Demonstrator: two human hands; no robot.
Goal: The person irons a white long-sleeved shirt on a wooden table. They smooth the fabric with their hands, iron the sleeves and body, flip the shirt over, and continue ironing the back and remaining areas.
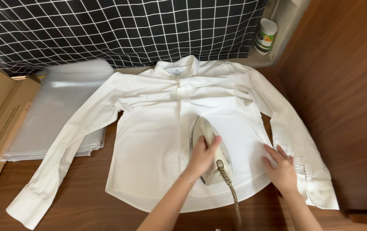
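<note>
White shirt lies flat, buttoned, under our fingers. Left hand wraps the iron handle; right hand, fingers spread, pins the hem. We judge taut fabric ahead of the soleplate prevents creases.

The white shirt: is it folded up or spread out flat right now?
Spread flat. The white shirt lies front up, both sleeves splayed outward on the wooden table.

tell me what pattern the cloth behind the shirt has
Black cloth with a white grid of thin lines, seen in the head view.
</note>
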